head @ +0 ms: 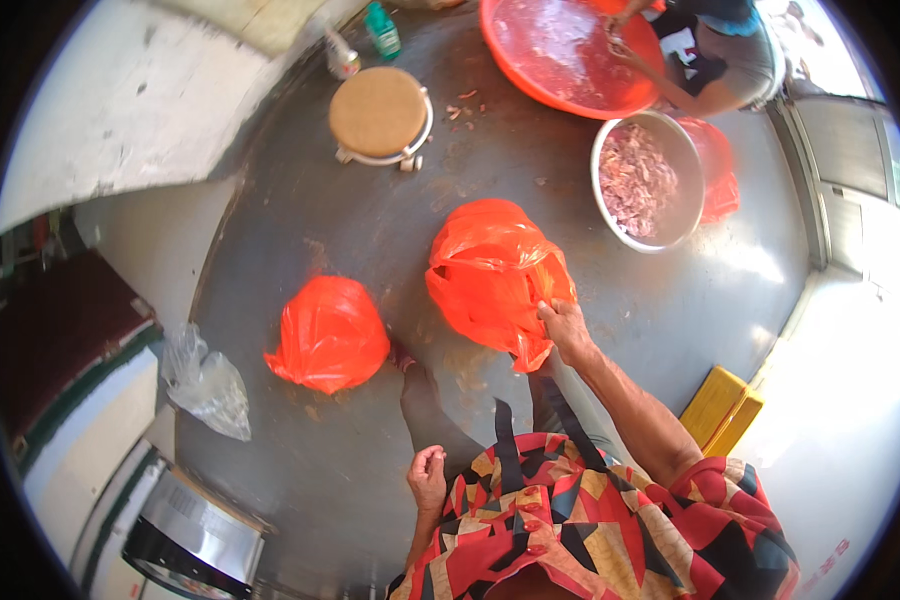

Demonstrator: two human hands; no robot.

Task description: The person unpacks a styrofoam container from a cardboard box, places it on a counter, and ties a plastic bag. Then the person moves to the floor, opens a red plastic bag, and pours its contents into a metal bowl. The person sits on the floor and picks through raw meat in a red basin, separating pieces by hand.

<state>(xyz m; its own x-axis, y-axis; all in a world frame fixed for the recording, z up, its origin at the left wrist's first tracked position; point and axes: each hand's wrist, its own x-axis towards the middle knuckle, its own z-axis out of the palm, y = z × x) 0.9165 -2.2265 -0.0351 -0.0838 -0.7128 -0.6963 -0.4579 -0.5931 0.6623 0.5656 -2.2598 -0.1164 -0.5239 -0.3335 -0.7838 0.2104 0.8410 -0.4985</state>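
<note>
My right hand (567,327) grips the gathered edge of a full red plastic bag (480,277) in front of my legs. The bag's top is partly folded open, but its contents are hidden. My left hand (427,474) hangs near my thigh with its fingers curled and nothing visible in it. Left of my foot, a second bulging red plastic bag (331,334) rests on the grey floor (322,465). Its contents cannot be seen either.
At the upper right a seated person (735,67) has both hands over a large red basin (506,64) of liquid. Beside it stands a metal bowl (686,202) of raw meat pieces (634,180). Around are a round wheeled stool (379,112), a clear plastic bag (214,390) and a yellow box (712,405).
</note>
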